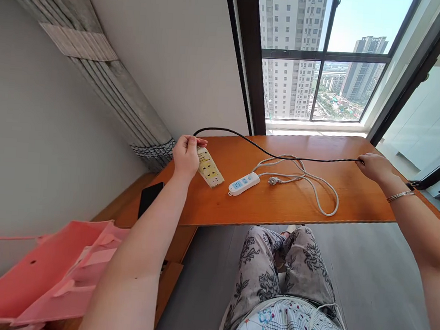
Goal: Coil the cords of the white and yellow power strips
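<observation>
My left hand (pixel 186 155) is closed at the far end of a yellowed power strip (pixel 211 170), with a black cord (pixel 259 146) meeting its fingertips. Its fingers partly hide where cord and strip meet. The cord runs across to my right hand (pixel 376 168), which pinches it over the table's right side. Between my hands a white power strip (pixel 244 184) lies on the wooden table (pixel 216 212). Its white cord (pixel 318 184) is loosely looped, and the plug (pixel 274 180) rests beside the strip.
A black flat object (pixel 150 198) lies on the table's left end, partly behind my left forearm. At lower left stands an open pink bag (pixel 46 278). A tied grey curtain (pixel 123 93) hangs by the wall. The window (pixel 321 56) is behind the table.
</observation>
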The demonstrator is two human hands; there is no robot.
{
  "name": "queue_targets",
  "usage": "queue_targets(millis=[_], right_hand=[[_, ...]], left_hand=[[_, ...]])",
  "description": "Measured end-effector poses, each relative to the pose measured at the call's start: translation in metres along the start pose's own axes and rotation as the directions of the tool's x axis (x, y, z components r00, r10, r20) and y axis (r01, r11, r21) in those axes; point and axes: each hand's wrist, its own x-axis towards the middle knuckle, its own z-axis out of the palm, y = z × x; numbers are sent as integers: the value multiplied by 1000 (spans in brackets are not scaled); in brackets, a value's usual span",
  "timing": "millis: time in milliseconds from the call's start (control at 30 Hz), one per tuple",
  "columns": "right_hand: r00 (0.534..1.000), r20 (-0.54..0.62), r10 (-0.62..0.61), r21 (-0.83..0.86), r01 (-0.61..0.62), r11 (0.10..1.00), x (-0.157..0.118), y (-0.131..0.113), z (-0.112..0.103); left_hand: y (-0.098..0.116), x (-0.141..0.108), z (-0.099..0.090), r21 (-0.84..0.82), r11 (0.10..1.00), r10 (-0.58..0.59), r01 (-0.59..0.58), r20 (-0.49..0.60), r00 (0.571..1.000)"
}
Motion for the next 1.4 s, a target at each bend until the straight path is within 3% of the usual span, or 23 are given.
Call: queue_targets(millis=[133,233,300,367,433,533,667,733,800,900,933,967,1033,1133,1267,1400], right_hand=[[985,143,-99,58,91,994,8,-20,23],[970,59,-237,290,211,934,4,-54,21],[938,-116,-325,553,333,764,-5,-86,11],[892,-273,-360,777,425,464,-16,-121,-2],[849,-360,-387,843,474,254,-27,-152,-13],[827,-363,-430,876,460,144,-37,-187,-19],[865,-303,-400,942,336,13,-43,-211,-12],[909,-266,-321,962,272,-27,-43,-217,-8],[944,-238,-228,970,243,-5,-40,-218,-8],[948,-275,-163,936,302,181,-35,-215,-17],[938,-294,-184,908,334,252,-35,-214,-21],[924,-310,-223,878,368,307,-36,-213,-24],[887,-331,-321,829,436,349,-41,-215,-27],[850,-348,-396,821,480,310,-55,-220,-19],[856,-330,-399,831,464,309,-70,-217,12],[871,-394,-294,743,490,455,-76,-197,37]], left_hand=[[30,-12,20,-259,961,-90,93,23,996],[58,-24,35,-405,892,-166,202,124,978],[75,-35,43,-470,835,-197,286,231,953],[89,-46,50,-491,787,-210,374,356,911],[100,-59,56,-476,761,-217,440,452,865],[112,-80,63,-468,717,-226,516,545,808],[120,-102,66,-481,650,-180,588,654,734],[121,-110,66,-488,642,-119,592,699,705],[121,-117,66,-489,661,-30,570,741,671],[121,-127,72,-483,710,104,513,792,602],[122,-129,75,-496,710,129,500,789,601],[123,-131,79,-517,701,137,491,774,618],[126,-133,85,-569,667,107,480,711,695],[135,-128,88,-624,641,19,446,595,804],[146,-113,80,-694,641,-27,328,407,913],[146,-102,74,-660,722,-30,207,268,963]])
